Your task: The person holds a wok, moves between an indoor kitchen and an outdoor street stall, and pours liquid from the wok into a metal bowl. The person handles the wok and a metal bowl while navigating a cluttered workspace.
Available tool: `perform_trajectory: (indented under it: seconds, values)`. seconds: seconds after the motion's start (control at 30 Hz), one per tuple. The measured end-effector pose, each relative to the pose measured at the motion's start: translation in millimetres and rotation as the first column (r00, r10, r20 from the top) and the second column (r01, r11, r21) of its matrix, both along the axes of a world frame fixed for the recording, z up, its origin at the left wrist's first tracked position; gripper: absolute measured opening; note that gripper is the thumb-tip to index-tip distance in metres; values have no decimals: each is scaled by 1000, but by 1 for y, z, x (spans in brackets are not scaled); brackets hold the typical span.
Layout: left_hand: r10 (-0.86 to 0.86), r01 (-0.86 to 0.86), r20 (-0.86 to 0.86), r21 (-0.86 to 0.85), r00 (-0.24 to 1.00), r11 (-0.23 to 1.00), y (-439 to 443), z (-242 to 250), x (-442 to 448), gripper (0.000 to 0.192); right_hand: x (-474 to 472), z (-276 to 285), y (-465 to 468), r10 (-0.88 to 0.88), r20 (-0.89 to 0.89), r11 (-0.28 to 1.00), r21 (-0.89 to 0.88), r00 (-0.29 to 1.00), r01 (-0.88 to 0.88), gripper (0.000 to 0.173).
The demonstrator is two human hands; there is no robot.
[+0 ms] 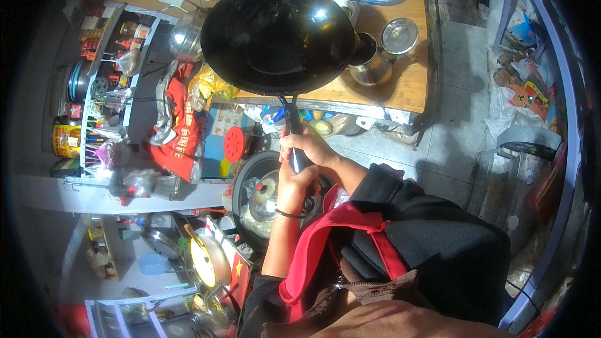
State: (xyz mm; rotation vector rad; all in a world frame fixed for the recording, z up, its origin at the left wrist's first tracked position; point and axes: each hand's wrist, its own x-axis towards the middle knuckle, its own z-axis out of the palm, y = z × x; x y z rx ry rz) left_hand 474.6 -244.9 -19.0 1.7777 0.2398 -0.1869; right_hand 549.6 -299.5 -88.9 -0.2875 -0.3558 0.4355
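A large black wok (267, 42) is held out in front of me, its dark inner surface facing up towards the camera. Both hands grip its long black handle (293, 115). My right hand (311, 147) closes around the handle's middle. My left hand (296, 185), with a dark band at its wrist, holds on nearer the handle's end. The wok hides part of the wooden tabletop (324, 91) beyond it. Below my left hand, a dark round pan (238, 197) holds a shiny metal lid (257, 204).
A metal pot (373, 68) and a round lid (399, 35) are on the tabletop, right of the wok. Shelves of jars and bags (112, 89) line the left. A red bag (178, 131) hangs there. Tiled floor (462, 56) and a purple-blue frame (570, 150) are to the right.
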Motion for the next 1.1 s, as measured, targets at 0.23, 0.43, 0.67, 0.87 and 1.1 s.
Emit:
perform_trajectory:
  seconds: [0.23, 0.43, 0.67, 0.87, 1.1]
  values:
    - [16, -19, -41, -70, 999, 997, 9, -6, 0, 14, 0, 2, 2, -45, 14, 996, -81, 999, 46, 14]
    - [38, -51, -84, -153, 996, 987, 15, -12, 3, 10, 0, 0, 2, -73, 4, 980, -185, 997, 72, 12]
    - [-5, -23, -106, -267, 994, 964, 22, -18, 6, 10, 3, 0, 5, -76, 14, 967, -243, 997, 77, 11]
    - [-23, -11, -102, -326, 995, 945, 28, -20, 8, 13, 6, 0, 10, -88, 6, 956, -281, 996, 86, 12]
    - [-27, -12, -107, -352, 994, 936, 29, -22, 11, 17, 11, -6, 15, -83, 12, 942, -324, 996, 83, 12]
